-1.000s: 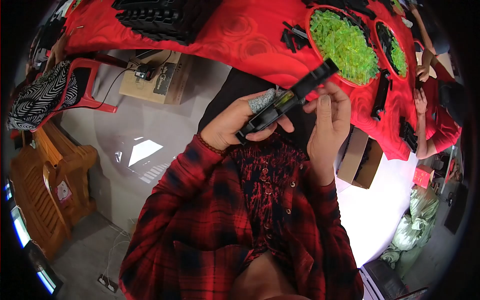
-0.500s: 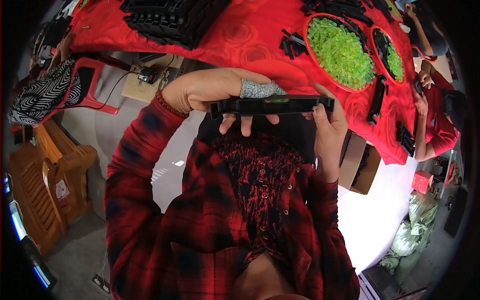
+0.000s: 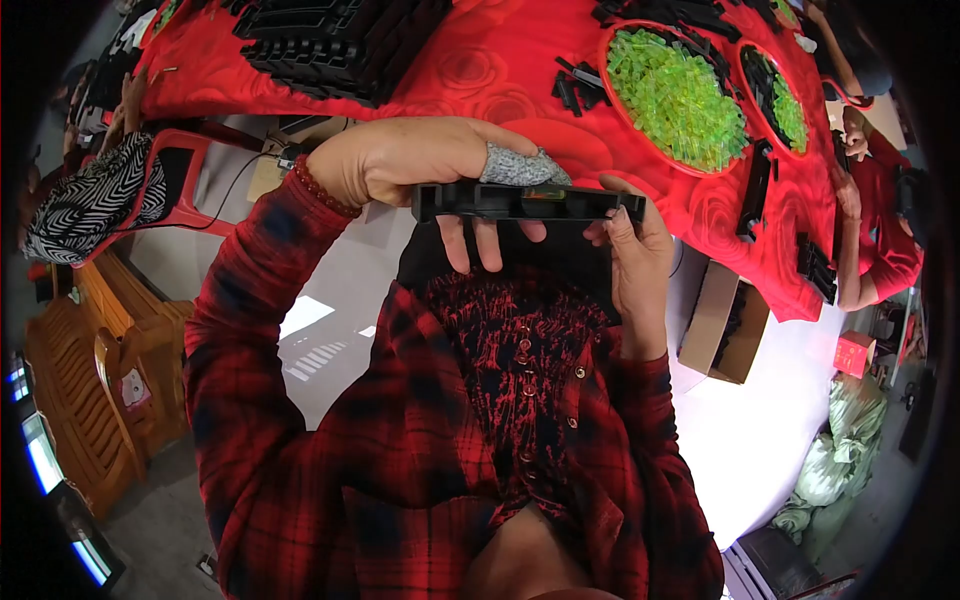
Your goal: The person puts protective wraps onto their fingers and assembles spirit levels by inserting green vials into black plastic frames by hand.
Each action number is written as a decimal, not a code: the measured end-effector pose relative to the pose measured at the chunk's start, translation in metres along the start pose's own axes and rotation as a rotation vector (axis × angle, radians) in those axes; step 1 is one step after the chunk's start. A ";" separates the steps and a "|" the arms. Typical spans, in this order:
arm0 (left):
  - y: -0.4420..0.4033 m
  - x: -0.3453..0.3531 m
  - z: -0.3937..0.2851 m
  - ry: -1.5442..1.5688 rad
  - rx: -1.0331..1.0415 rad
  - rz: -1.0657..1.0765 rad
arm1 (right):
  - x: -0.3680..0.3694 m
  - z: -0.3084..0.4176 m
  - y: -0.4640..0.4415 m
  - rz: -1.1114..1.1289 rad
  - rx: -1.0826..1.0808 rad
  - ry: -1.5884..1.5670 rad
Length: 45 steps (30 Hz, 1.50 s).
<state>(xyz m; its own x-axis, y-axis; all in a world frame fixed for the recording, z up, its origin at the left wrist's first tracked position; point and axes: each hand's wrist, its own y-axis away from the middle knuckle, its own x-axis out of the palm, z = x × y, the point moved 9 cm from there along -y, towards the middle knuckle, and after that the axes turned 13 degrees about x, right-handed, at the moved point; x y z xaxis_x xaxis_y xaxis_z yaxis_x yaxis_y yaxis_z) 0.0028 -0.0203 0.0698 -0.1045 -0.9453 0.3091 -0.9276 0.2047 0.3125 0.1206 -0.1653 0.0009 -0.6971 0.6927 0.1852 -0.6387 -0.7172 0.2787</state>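
Black plastic bar (image 3: 470, 203) is held up between both hands in front of the chest, nearly level, just off the near edge of the red tablecloth (image 3: 540, 40). The left hand (image 3: 400, 160) grips it from behind, fingers showing below and a grey wrap (image 3: 515, 165) along the top edge. The right hand (image 3: 640, 250) pinches the other end, its thumb against the near face. A small yellow-green insert (image 3: 545, 194) shows near the upper edge, so the step in hand looks like handling or checking the bar with that insert in place; whether it is fully seated, I cannot tell. Any further adjustment would call for a firm left grip and light right thumb pressure. Beyond, green pieces (image 3: 675, 100) fill much of a red-rimmed tray (image 3: 715, 176), near loose black parts (image 3: 580, 90).
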 end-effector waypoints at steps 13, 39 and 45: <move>-0.031 0.006 0.046 0.345 0.156 0.028 | -0.015 0.071 0.008 -0.109 -0.115 0.076; -0.066 0.035 0.117 0.795 0.351 -0.339 | 0.034 0.027 0.012 0.007 -0.068 0.031; -0.065 0.042 0.115 0.971 0.472 -0.440 | 0.031 0.015 0.005 -0.201 -0.156 0.440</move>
<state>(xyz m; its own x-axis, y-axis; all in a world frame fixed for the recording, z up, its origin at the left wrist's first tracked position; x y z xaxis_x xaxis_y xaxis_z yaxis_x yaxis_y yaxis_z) 0.0172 -0.1023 -0.0408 0.3880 -0.2773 0.8789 -0.8783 -0.4003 0.2614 0.1004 -0.1468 0.0218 -0.6054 0.7444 -0.2818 -0.7918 -0.5994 0.1177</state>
